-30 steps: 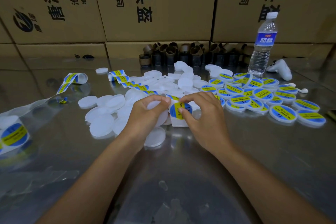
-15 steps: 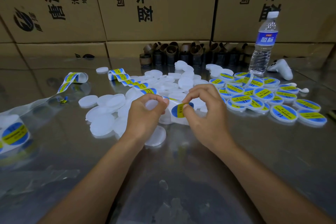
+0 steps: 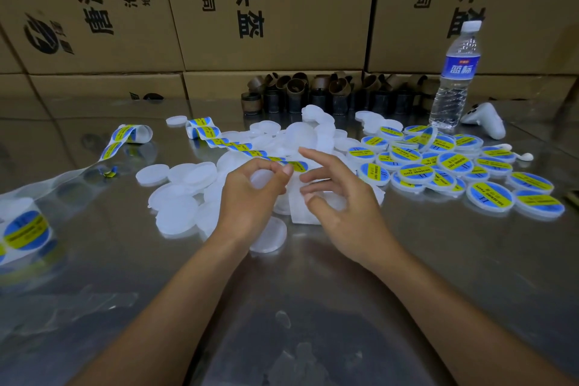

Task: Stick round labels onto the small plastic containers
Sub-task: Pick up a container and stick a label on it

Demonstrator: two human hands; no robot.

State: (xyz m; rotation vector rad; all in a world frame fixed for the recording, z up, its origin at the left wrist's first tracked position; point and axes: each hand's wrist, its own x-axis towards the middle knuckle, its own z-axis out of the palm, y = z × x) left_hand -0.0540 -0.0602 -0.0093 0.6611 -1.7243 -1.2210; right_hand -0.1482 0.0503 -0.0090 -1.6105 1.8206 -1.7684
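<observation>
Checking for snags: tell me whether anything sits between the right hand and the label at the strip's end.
Nothing visible does. The right hand is open right beside the end label, and the left hand holds a bare container next to it.

Left hand [image 3: 247, 197], right hand [image 3: 344, 207] and forearms [image 3: 175, 307] are bare.

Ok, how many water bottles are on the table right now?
1. The water bottle stands upright at the back right, just left of the white controller, behind the labelled containers. No other shows.
</observation>
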